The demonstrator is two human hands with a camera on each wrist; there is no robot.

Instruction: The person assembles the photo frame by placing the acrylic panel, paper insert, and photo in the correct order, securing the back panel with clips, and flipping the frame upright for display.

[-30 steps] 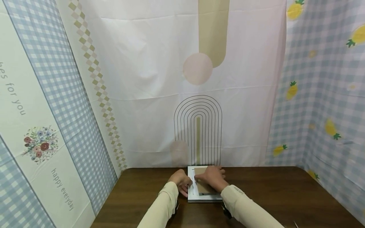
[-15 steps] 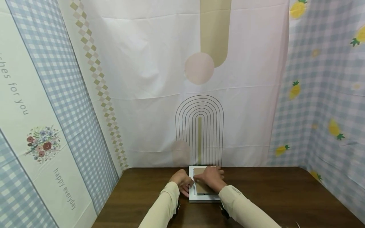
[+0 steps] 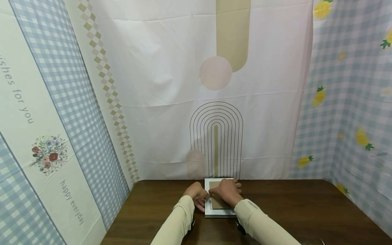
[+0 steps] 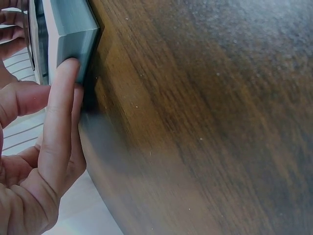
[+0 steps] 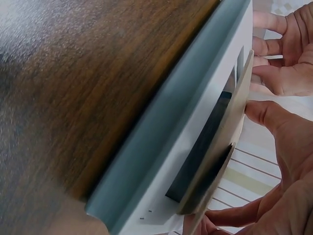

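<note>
Brown board slid left; right hand pinches it, straight-fingered left hand touches white frame. Probably fitting; next needs pressing.

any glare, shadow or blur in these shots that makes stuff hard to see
Head view: fairly even light, no strong glare on the table, though the left hand and right hand look small. Left wrist view: pale sheen on the table, upper right; soft shadow beside the left hand. Right wrist view: similar sheen upper left; dark shadow under the brown board hides detail.
</note>
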